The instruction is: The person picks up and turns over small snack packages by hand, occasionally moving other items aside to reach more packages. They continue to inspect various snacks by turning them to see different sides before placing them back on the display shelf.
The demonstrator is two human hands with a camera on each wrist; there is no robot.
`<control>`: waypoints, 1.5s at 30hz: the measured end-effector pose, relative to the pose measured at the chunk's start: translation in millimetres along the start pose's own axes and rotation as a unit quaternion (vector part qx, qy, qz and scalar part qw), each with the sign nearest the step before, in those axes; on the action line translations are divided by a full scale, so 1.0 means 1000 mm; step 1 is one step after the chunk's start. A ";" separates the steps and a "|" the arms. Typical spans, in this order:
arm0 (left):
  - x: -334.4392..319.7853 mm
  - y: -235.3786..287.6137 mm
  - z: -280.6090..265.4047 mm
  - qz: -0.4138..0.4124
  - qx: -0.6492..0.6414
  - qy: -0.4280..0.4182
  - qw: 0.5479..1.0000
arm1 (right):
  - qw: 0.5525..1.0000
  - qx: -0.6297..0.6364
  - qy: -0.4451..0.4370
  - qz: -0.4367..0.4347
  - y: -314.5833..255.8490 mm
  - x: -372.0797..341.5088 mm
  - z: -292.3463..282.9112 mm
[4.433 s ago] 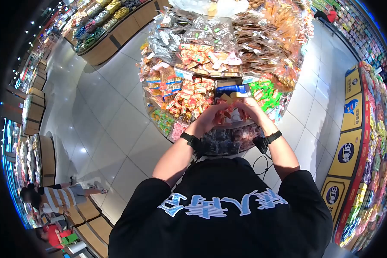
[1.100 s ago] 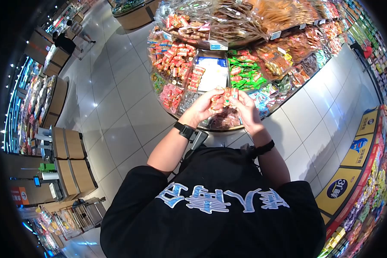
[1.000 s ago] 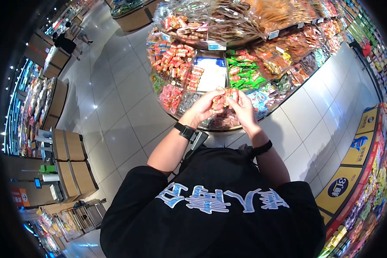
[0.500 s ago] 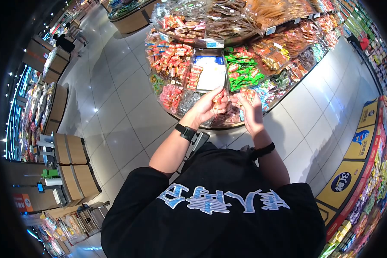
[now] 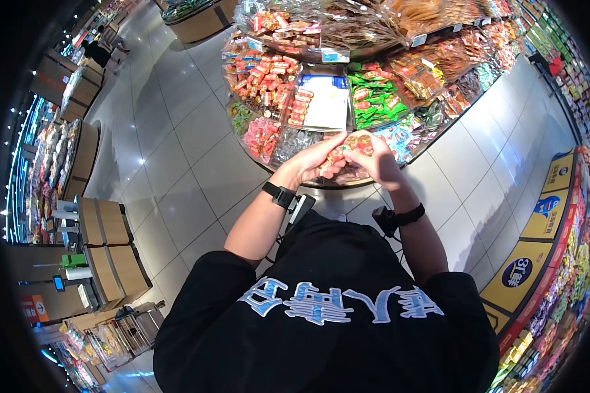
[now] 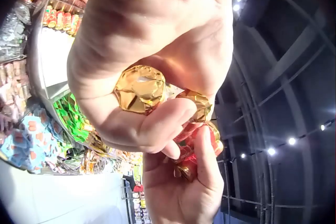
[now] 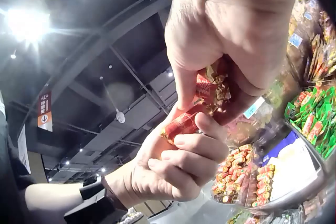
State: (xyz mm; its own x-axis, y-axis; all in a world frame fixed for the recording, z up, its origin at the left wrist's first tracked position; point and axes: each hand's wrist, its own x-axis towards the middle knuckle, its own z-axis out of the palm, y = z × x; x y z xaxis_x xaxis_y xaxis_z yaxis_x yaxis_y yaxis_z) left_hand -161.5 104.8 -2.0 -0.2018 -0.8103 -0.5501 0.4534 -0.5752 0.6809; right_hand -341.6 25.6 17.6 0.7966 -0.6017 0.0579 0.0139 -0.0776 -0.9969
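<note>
My two hands meet just beyond my chest, over the near edge of the round candy stand. Several red-and-gold wrapped candies (image 5: pixel 334 162) are in my left hand (image 5: pixel 314 159), its fingers curled round them. In the left wrist view, gold foil ends (image 6: pixel 140 88) show inside that curl. My right hand (image 5: pixel 380 165) grips more wrapped candies (image 5: pixel 359 141) between thumb and fingers, right against the left hand's candies. Beyond the hands is a bin with a white bottom (image 5: pixel 332 108), blue at its back. A short row of the same red candies (image 5: pixel 300 107) lies along its left side.
Red candies (image 5: pixel 265 82) fill the bin to the left, green packets (image 5: pixel 377 98) the one to the right. Packaged snacks (image 5: pixel 347 29) are heaped on the tier behind. A tiled aisle (image 5: pixel 177 177) runs left; yellow-fronted shelving (image 5: pixel 521 265) stands right.
Over four seconds ago my hands were above the bin; they have since drawn back toward me with candies. Half a second ago they were slightly apart; now they are together.
</note>
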 end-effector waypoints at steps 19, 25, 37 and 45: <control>-0.146 -0.040 -0.104 0.227 -0.162 0.013 0.960 | 0.994 0.068 0.073 0.035 0.004 -0.006 0.178; -0.193 -0.063 -0.139 0.261 -0.153 0.057 0.951 | 0.974 0.189 0.108 0.061 0.000 -0.018 0.233; -0.225 -0.063 -0.139 0.301 -0.219 0.014 0.928 | 0.929 0.347 0.106 0.070 -0.015 -0.034 0.248; -0.184 -0.061 -0.138 0.277 -0.287 -0.055 0.915 | 0.924 0.342 0.152 0.079 -0.003 -0.034 0.215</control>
State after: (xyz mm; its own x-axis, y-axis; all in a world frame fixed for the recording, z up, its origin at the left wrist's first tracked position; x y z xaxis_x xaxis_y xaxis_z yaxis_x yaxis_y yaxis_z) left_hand -31.7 304.3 -8.9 0.1252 -0.9842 -0.1251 0.8879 0.0549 0.4567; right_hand -238.2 217.3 6.8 0.6157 -0.7666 -0.1823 0.3744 0.4881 -0.7884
